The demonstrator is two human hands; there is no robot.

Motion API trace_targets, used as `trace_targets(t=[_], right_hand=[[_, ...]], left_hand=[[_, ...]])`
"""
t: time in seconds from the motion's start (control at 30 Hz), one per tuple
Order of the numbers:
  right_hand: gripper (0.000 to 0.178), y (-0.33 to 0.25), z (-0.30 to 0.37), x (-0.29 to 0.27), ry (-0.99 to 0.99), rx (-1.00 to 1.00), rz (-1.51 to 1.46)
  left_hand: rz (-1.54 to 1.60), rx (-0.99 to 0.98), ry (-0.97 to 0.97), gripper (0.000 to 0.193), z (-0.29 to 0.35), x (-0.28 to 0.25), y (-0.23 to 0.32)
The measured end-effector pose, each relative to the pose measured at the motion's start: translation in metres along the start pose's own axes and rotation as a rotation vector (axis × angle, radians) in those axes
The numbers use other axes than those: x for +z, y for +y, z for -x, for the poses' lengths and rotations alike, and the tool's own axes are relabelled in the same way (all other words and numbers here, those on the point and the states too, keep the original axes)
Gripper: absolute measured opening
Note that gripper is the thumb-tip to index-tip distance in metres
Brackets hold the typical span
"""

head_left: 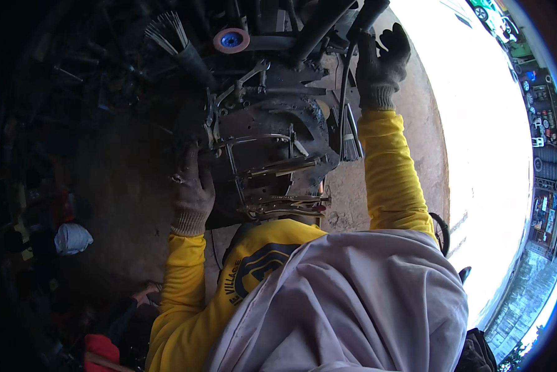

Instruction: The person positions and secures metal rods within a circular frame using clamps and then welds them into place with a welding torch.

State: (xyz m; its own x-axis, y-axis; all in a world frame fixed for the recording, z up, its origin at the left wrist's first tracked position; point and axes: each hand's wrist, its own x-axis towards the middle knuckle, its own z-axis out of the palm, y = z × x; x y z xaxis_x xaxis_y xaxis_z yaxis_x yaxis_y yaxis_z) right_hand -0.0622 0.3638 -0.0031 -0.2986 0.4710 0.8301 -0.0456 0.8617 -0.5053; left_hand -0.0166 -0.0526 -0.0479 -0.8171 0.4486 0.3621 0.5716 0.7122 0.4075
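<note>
A dark, worn metal worktop (260, 124) carries tools in front of me. My left hand (193, 189), in a grey knit glove, lies at its left edge beside locking pliers (211, 121); its fingers fade into shadow, so their grip cannot be made out. My right hand (382, 68), gloved too, is raised at the far right with thumb and fingers apart. It is close to a dark cylindrical piece (368, 18), and I see nothing held. An open-ended wrench (250, 73) lies near the far side. Long-handled clamps (285, 167) lie nearer me.
A pink disc with a blue centre (231, 40) lies at the back. Thin rods stand in a dark tube (192, 65); another rod bundle (350, 139) hangs at the right. A black cable (343, 93) runs down there. A bare foot (147, 294) shows at lower left.
</note>
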Motion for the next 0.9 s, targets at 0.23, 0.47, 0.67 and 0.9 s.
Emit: trace_targets(t=[0.23,0.47,0.67,0.9], right_hand=[[0.044,0.023,-0.062,0.019,-0.623,0.657,-0.667],[0.038,0.013,-0.086,0.02,-0.594,0.585,-0.678],[0.025,0.027,-0.148,-0.05,-0.631,0.257,-0.899],[0.031,-0.102,-0.035,-0.19,-0.772,0.428,-0.424]], left_hand=[[-0.079,-0.012,0.074,0.044,0.007,-0.017,0.024],[-0.195,0.062,0.104,0.034,0.025,-0.023,0.024],[-0.237,0.029,0.053,0.025,0.04,-0.005,0.016],[-0.075,0.067,0.062,0.024,0.041,0.011,0.001]])
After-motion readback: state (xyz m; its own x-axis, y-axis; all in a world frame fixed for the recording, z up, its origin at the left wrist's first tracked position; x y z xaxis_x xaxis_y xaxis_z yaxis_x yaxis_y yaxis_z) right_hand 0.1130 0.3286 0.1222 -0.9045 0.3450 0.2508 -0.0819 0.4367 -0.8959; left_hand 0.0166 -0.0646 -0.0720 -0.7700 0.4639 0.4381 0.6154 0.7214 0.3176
